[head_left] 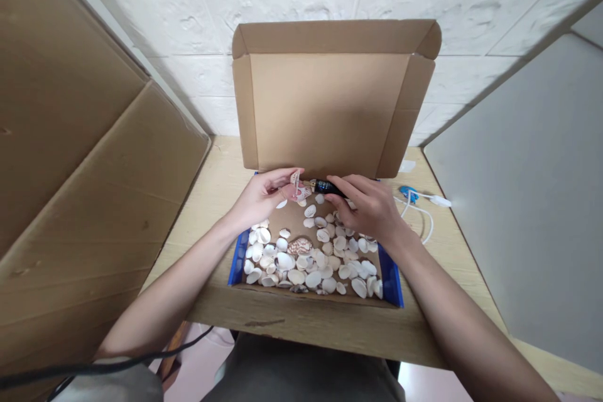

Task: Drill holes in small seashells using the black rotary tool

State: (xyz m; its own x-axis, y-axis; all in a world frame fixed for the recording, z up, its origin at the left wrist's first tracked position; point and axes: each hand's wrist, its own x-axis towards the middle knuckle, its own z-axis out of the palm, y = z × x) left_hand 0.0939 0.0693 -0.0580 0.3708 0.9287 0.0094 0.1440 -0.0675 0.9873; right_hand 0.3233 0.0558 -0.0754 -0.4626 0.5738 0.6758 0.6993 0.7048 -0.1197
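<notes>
My left hand [264, 196] is closed, its fingers pinching a small pale shell [295, 179] with brownish-pink markings above the back of the open box. In my right hand [360, 201] is a black pen-like tool [325, 186] with a brass-coloured tip and small lit marks on its body. Its tip points left, at or very near the shell; whether they touch I cannot tell. Below both hands, many white and cream seashells [286, 260] lie loose in the box, among them a larger brown-patterned shell [300, 246].
The cardboard box has its lid [330, 107] standing up against the white brick wall [287, 6], and blue side walls [392, 276]. A white cable [429, 226] and a blue item [408, 193] lie on the wooden table [301, 320] at right. Cardboard [94, 188] stands at left, a grey panel [527, 188] at right.
</notes>
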